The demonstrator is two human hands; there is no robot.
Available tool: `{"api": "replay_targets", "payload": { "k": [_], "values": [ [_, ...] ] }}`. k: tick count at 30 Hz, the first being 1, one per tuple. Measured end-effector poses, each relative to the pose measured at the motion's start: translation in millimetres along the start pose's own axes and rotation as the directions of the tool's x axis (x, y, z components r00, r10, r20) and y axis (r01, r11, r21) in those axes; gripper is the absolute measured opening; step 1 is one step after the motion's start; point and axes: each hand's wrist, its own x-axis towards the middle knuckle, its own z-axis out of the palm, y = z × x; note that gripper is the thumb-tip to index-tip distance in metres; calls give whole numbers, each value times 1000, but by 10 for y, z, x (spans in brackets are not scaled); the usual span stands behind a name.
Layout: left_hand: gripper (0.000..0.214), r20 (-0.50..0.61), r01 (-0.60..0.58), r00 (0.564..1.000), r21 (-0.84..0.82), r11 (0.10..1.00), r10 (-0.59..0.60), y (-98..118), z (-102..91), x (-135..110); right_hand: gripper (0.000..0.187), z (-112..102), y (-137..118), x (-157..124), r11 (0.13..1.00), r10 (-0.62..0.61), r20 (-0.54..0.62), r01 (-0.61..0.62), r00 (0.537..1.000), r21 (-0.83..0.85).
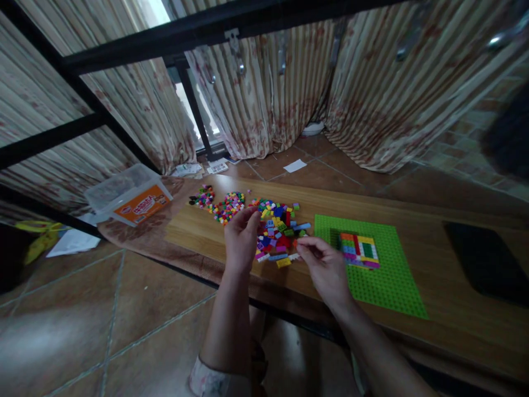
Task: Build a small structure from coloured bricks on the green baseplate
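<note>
My left hand [242,237] is over the left side of a pile of loose toy bricks [281,227]. Its thumb and fingers are drawn together, and whatever they may hold is hidden. At the pile's right side, my right hand [324,264] pinches a small orange-red brick [295,242] between thumb and forefinger. To the right of that hand lies a green baseplate [397,270]. On it sits a low block of multicoloured bricks [359,251], with red, yellow, white, green, blue and purple pieces showing.
Smaller bricks [229,207] lie in heaps farther left on the wooden board [194,234]. A clear plastic box [128,193] with an orange label stands at the left end. A dark flat object [487,262] lies at the right. Curtains [264,94] hang behind a black metal bar [198,36].
</note>
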Motion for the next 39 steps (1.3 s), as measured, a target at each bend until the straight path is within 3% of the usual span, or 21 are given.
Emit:
{"api": "replay_targets", "payload": {
  "k": [6,10,12,17,21,24,27,30,34,36,39],
  "values": [
    [31,-137,-41,990,4,999,42,129,-309,87,13,-65,140,26,871,-247,143,284,958,-401],
    [27,-185,-54,981,13,998,56,156,-409,112,16,15,61,-48,786,-346,172,385,923,-484],
    [25,-198,-65,978,11,998,66,171,-420,113,20,152,4,-173,768,-362,273,452,891,-454],
    [24,-155,-51,986,108,993,67,159,-426,124,25,628,49,-531,773,-248,673,561,697,-297],
    [24,-22,-34,999,387,922,46,96,-428,132,18,868,213,-601,678,-78,748,586,659,-445],
    [23,71,-32,997,519,854,-6,65,-402,123,15,904,262,-583,588,-36,760,628,649,-510],
    [22,139,-60,990,568,821,-24,38,-365,110,13,836,210,-584,555,-60,750,647,658,-523],
    [21,208,-125,978,578,807,2,-15,-326,101,21,646,91,-572,589,-112,700,615,705,-525],
    [19,318,-198,948,571,797,8,-86,-222,62,24,204,-73,-470,723,-180,552,490,814,-487],
    [18,345,-198,938,578,792,-17,-99,-130,17,22,-58,-139,-395,751,-188,451,423,873,-507],
    [15,396,-269,918,609,746,8,-117,32,-70,21,-436,-220,-288,739,-184,358,369,916,-564]
  ]
}}
